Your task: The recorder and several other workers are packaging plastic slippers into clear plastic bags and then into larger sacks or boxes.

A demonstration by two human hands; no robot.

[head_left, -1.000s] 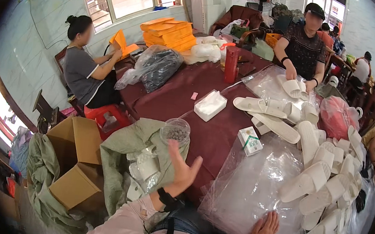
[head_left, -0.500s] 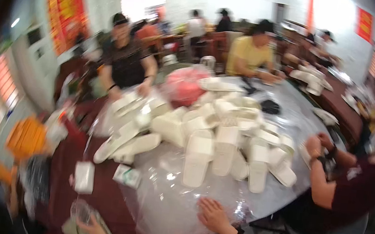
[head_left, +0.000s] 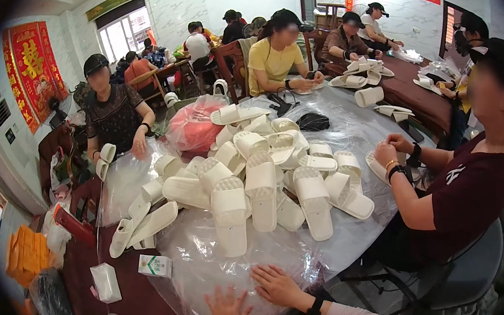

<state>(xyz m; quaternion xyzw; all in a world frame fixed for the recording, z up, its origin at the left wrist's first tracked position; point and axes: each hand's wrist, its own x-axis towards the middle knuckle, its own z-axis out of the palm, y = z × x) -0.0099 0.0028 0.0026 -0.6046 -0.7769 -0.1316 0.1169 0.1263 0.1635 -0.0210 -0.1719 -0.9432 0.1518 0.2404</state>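
Observation:
My left hand (head_left: 228, 310) is at the table's near edge, fingers spread, with nothing in it. To its right my right hand (head_left: 278, 286) lies flat on the clear plastic sheet (head_left: 191, 256), its fingers stretched out; a black band circles the wrist. Beyond both hands rises a heap of cream slide slippers, one of which (head_left: 229, 217) points toward me. Other slippers (head_left: 154, 221) lie at the heap's left side. A small white-and-green carton (head_left: 155, 265) and a white tissue pack (head_left: 106, 283) are left of my hands.
Behind the heap sits a red plastic-wrapped bundle (head_left: 197, 123), with a black item (head_left: 314, 122) to its right. Co-workers sit around the table, one in maroon (head_left: 473, 176) at right, one in yellow (head_left: 269, 60) across. An orange stack (head_left: 28, 254) stands at far left.
My left hand has come from the lower left, away from a pale item and clear plastic, to beside my right hand. The right hand stays flat. The view has shifted and sharpened.

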